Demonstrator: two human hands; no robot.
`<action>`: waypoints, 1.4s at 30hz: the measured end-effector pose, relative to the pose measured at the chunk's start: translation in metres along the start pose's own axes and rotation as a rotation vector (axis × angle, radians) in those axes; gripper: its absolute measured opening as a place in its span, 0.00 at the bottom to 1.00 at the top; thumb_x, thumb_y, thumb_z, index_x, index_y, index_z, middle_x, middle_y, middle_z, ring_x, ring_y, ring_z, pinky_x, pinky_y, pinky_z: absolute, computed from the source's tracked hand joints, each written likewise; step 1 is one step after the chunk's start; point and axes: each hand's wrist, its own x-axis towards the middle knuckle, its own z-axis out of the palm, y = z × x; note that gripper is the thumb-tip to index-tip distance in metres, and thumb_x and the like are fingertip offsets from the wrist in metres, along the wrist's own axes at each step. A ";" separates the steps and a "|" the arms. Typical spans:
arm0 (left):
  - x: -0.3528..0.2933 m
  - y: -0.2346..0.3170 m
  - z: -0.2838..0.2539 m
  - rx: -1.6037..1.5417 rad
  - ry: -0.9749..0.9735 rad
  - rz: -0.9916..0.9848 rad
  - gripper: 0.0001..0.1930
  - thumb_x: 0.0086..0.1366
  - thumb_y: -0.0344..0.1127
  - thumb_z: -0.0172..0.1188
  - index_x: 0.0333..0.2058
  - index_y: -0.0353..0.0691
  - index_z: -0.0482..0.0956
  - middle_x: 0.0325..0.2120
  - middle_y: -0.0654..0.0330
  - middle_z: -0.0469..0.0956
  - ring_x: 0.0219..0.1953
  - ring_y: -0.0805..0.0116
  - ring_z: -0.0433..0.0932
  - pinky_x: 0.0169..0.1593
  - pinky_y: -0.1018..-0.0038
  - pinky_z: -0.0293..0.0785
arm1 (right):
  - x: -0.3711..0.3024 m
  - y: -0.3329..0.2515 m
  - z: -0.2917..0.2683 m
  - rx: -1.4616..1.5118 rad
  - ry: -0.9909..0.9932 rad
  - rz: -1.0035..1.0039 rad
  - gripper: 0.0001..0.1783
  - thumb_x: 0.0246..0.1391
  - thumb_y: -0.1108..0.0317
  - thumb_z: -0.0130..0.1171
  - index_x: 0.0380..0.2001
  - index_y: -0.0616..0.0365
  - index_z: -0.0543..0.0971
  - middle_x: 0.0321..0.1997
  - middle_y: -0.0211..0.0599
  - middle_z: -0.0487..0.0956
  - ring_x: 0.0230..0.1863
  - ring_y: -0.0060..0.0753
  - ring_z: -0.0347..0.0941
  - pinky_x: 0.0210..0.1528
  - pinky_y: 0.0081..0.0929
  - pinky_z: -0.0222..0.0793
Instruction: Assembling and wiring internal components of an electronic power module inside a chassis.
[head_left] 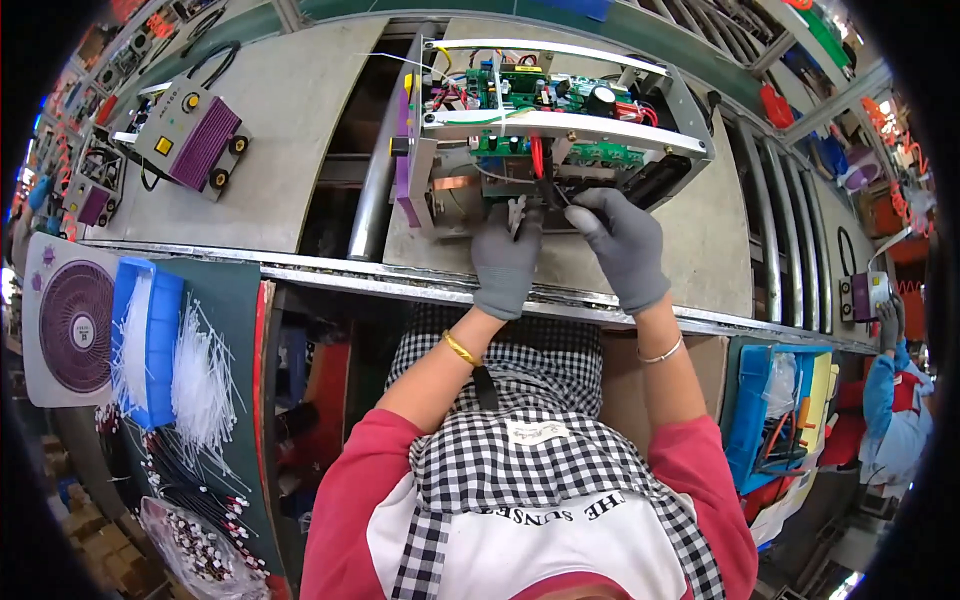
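Note:
An open-sided machine (570,120) with a purple front panel, green circuit boards and pale metal rails lies on the bench in front of me. My left hand (505,262), in a grey glove, is at its near side, fingers closed; a small pale piece (516,216) shows between them, its kind unclear. My right hand (628,250), gloved too, pinches a black cable (560,194) at the machine's near edge, with thumb and forefinger together. Red wires (538,158) run down from the boards just above my hands. The fingertips of my left hand are partly hidden by the machine.
Finished-looking grey and purple machines (195,140) stand at the left. Below them are a purple fan grille (80,325), a blue bin (150,340) and white cable ties (205,390). Metal rollers (790,235) and a blue tool tray (765,410) lie right; a co-worker (890,400) stands beyond.

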 end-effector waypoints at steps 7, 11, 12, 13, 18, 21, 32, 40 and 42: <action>0.014 0.043 -0.040 -0.347 -0.343 -0.734 0.11 0.62 0.39 0.61 0.35 0.36 0.77 0.19 0.64 0.74 0.13 0.76 0.67 0.14 0.79 0.63 | -0.002 0.009 0.021 -0.040 0.100 -0.115 0.11 0.55 0.59 0.64 0.34 0.54 0.80 0.28 0.37 0.81 0.28 0.40 0.78 0.30 0.29 0.71; 0.024 0.042 -0.041 -0.501 -0.440 -0.845 0.08 0.63 0.36 0.58 0.35 0.38 0.76 0.17 0.66 0.71 0.12 0.78 0.64 0.13 0.80 0.61 | -0.003 0.010 0.020 0.010 0.100 -0.096 0.10 0.55 0.59 0.64 0.34 0.54 0.80 0.28 0.36 0.81 0.28 0.40 0.79 0.30 0.29 0.71; 0.024 0.043 -0.039 -0.500 -0.443 -0.844 0.08 0.63 0.36 0.58 0.35 0.38 0.76 0.17 0.66 0.71 0.12 0.78 0.64 0.13 0.80 0.61 | -0.003 0.009 0.020 0.022 0.085 -0.083 0.10 0.55 0.60 0.65 0.34 0.54 0.80 0.28 0.37 0.81 0.28 0.40 0.79 0.30 0.29 0.71; 0.024 0.047 -0.037 -0.511 -0.425 -0.819 0.07 0.64 0.36 0.58 0.35 0.38 0.77 0.17 0.66 0.71 0.12 0.78 0.64 0.13 0.80 0.60 | -0.003 0.009 0.019 0.033 0.069 -0.069 0.10 0.55 0.60 0.65 0.34 0.54 0.80 0.29 0.37 0.81 0.29 0.40 0.79 0.30 0.29 0.72; 0.018 0.042 -0.025 -0.502 -0.347 -0.724 0.07 0.64 0.36 0.58 0.34 0.38 0.77 0.17 0.65 0.71 0.12 0.78 0.65 0.13 0.80 0.61 | -0.007 0.011 0.017 0.007 0.046 -0.071 0.10 0.54 0.62 0.65 0.36 0.54 0.81 0.30 0.38 0.82 0.30 0.41 0.80 0.32 0.30 0.73; 0.018 0.039 -0.023 -0.454 -0.300 -0.724 0.09 0.64 0.37 0.58 0.33 0.37 0.77 0.16 0.65 0.70 0.12 0.77 0.65 0.13 0.79 0.62 | -0.012 0.004 0.019 0.002 0.039 -0.041 0.10 0.54 0.63 0.65 0.37 0.54 0.81 0.32 0.39 0.82 0.31 0.42 0.80 0.33 0.31 0.74; 0.024 0.022 -0.051 -0.760 -0.564 -0.992 0.06 0.68 0.38 0.55 0.35 0.43 0.73 0.16 0.71 0.63 0.12 0.83 0.56 0.13 0.84 0.55 | -0.017 0.006 0.039 0.017 0.124 0.010 0.10 0.56 0.68 0.63 0.40 0.59 0.81 0.34 0.41 0.83 0.31 0.35 0.80 0.34 0.26 0.73; 0.016 0.009 -0.035 -1.413 -0.600 -1.037 0.06 0.72 0.40 0.51 0.36 0.47 0.69 0.17 0.72 0.59 0.14 0.82 0.54 0.13 0.85 0.49 | -0.011 0.003 0.022 0.198 -0.020 0.160 0.11 0.55 0.68 0.63 0.40 0.59 0.81 0.34 0.40 0.83 0.33 0.34 0.80 0.37 0.26 0.73; 0.011 0.003 -0.027 -1.375 -0.477 -0.983 0.05 0.73 0.40 0.49 0.38 0.49 0.70 0.19 0.71 0.62 0.14 0.82 0.54 0.13 0.84 0.48 | -0.009 0.004 0.021 0.263 -0.044 0.200 0.11 0.54 0.68 0.63 0.40 0.60 0.81 0.34 0.39 0.83 0.33 0.32 0.80 0.38 0.25 0.73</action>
